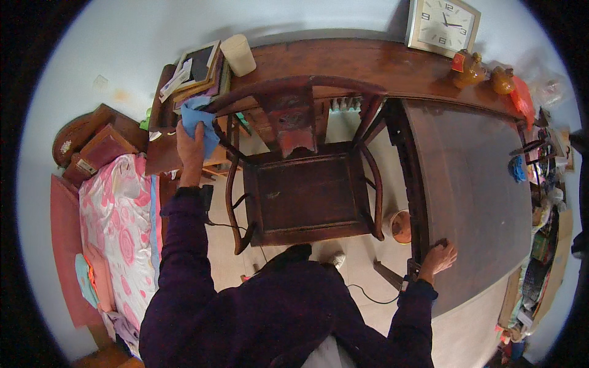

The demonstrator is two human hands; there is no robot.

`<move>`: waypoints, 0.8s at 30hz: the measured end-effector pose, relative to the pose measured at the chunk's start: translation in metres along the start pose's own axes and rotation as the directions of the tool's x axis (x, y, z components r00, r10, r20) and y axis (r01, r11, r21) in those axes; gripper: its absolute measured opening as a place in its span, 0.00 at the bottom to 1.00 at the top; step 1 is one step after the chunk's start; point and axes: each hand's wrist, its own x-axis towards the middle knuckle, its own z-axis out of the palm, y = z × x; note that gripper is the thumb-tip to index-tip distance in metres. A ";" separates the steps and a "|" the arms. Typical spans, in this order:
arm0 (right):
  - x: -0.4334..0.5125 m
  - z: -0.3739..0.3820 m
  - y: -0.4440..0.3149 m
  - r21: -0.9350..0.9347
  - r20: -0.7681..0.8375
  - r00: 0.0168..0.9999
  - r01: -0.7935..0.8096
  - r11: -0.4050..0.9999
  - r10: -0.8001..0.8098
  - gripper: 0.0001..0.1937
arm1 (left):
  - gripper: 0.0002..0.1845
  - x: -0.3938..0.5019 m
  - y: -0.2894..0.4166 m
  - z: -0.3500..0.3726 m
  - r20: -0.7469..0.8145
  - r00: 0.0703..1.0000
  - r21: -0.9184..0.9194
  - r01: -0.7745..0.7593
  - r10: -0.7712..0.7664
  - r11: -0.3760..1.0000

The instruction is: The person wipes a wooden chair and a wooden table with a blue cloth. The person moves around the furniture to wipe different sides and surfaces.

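A dark wooden armchair with a curved top rail (306,193) stands in front of me. My left hand (191,142) holds a blue cloth (202,126) around the left end of the chair's curved rail. At the right, my right hand (439,258) rests with curled fingers on the near left edge of a dark table (478,198); whether anything lies under the fingers I cannot tell. The chair's carved back splat (292,119) faces me, and its seat is bare wood.
Behind the chair runs a long wooden sideboard (322,55) with a square clock (442,25), a beige container (238,55), stacked frames (198,69) and amber jars (469,71). A bed (122,221) stands left. A round bin (401,226) and a cable (372,300) are on the floor.
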 end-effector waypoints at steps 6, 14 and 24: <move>0.000 -0.001 0.001 -0.006 0.044 0.999 -0.012 1.000 0.012 0.15 | 0.35 -0.027 -0.016 0.027 0.127 0.963 0.030 0.236 -0.238 0.971; 0.002 0.008 0.005 0.000 -0.011 1.000 0.029 1.000 -0.029 0.15 | 0.33 -0.072 -0.107 0.108 0.269 0.945 -0.051 0.206 -0.185 0.977; 0.003 0.007 -0.002 -0.016 -0.047 0.998 0.049 0.999 -0.050 0.14 | 0.31 -0.098 -0.090 0.125 0.638 0.641 0.298 0.305 -0.426 0.904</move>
